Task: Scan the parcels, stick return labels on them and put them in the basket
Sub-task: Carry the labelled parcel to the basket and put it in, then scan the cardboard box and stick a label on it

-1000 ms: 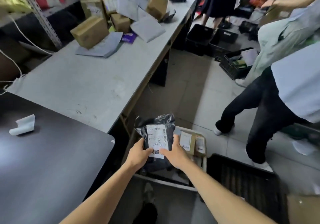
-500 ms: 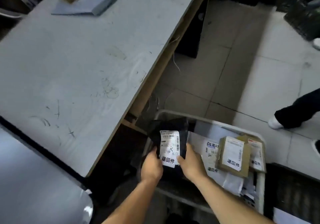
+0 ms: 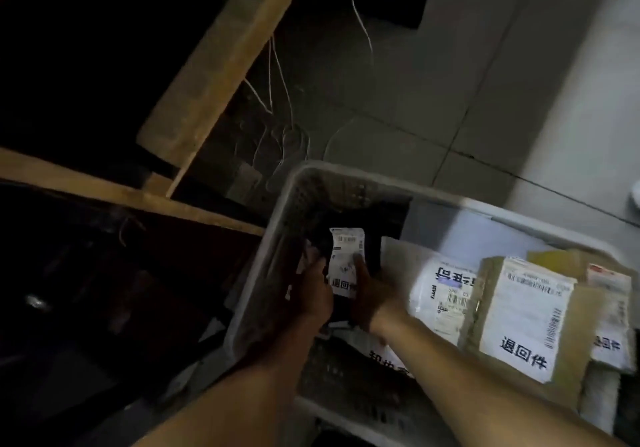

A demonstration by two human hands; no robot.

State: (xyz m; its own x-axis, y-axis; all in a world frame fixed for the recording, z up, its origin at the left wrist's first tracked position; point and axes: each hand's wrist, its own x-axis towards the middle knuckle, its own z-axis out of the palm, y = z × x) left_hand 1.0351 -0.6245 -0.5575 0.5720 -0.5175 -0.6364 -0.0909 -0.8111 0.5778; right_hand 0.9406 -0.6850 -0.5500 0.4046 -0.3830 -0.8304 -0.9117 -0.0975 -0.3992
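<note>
Most of the upper left and left of the frame is too dark to read; only pale wooden table rails (image 3: 221,55) stand out. The black parcel (image 3: 372,256) near the centre is largely hidden by both hands, and its edges merge with shadow inside the basket (image 3: 346,176). The fine print on its white label (image 3: 346,259) is too small to read. The left hand (image 3: 313,294) is in shadow, its fingertips unclear. The right hand (image 3: 370,294) is blurred. At lower right, the labelled cardboard box (image 3: 526,315) is motion-smeared, and the parcels beside it are cut off by the right edge. The basket's near rim is partly hidden by both forearms.
</note>
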